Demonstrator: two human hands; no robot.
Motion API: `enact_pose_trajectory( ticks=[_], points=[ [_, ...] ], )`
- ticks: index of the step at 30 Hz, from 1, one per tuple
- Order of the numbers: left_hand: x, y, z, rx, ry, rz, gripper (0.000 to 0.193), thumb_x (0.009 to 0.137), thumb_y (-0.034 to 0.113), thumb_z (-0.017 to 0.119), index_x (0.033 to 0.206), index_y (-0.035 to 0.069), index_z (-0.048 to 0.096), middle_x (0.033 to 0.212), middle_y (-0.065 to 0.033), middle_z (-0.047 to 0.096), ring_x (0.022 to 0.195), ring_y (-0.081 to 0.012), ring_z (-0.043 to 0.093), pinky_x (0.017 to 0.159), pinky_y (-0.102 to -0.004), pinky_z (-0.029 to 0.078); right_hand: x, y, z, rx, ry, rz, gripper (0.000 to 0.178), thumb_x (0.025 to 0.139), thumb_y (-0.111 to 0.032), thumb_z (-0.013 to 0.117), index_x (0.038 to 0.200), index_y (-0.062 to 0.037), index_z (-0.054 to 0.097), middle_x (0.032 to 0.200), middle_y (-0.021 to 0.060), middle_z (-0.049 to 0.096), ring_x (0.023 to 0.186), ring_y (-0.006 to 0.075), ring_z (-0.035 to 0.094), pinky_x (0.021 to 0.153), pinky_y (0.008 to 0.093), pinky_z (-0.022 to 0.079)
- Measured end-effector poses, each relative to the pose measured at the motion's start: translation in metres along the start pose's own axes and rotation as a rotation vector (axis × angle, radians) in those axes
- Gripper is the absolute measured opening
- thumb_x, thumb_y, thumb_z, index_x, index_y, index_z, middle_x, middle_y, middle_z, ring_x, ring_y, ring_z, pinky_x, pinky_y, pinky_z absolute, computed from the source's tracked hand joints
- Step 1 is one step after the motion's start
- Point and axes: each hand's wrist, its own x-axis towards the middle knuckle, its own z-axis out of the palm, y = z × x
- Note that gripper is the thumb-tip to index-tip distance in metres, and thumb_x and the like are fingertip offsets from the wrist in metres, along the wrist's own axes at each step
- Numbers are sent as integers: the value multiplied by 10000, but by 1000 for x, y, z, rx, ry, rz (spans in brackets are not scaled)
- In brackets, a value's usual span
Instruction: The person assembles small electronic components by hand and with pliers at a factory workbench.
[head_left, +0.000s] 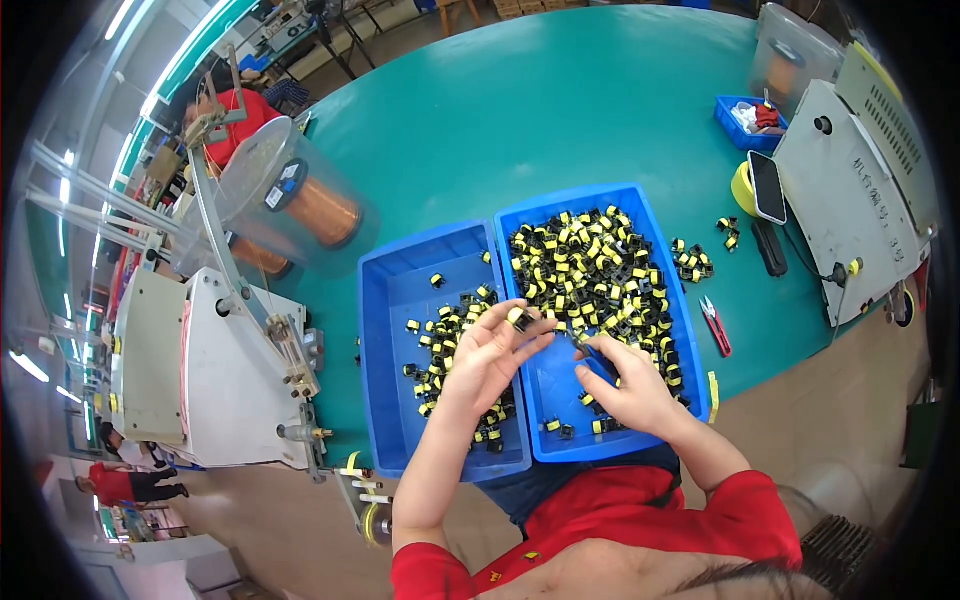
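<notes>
My left hand (487,358) is raised over the wall between two blue bins, palm up. Its thumb and fingers pinch a small taped coil (520,319) with a black bobbin and yellow tape. To its right, my right hand (630,385) is closed round a slim dark tool (585,348), its tip pointing toward the coil; its exact kind is unclear. Under my right hand, the right bin (640,195) holds a deep heap of such coils (580,260). The left bin (375,330) has a smaller pile (440,345), partly hidden by my left hand and forearm.
Right of the bins lie loose coils (693,262), red-handled snips (716,325) and a phone (767,187) on a yellow roll. Grey machines (850,190) flank the green table (450,120). Copper wire spools (322,212) stand left. Other people (235,125) are in the background.
</notes>
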Motion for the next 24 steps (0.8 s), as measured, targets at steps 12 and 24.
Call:
enact_pose_trajectory(
  ticks=[12, 24],
  points=[
    [-5, -4, 13, 190, -86, 35, 329, 853, 116, 600, 1149, 30, 483, 1125, -127, 519, 1116, -281, 502, 990, -428, 392, 4, 8, 1, -328, 205, -224, 338, 669, -155, 669, 954, -3, 570, 776, 99, 540, 703, 245, 542, 648, 353, 434],
    [-5, -11, 12, 229, -109, 22, 300, 834, 90, 621, 1108, 50, 505, 1155, -126, 512, 1138, -243, 483, 983, -411, 403, 6, 9, 0, -580, 324, -357, 377, 585, -133, 689, 928, -31, 571, 827, 100, 516, 747, 272, 501, 664, 371, 401]
  ],
)
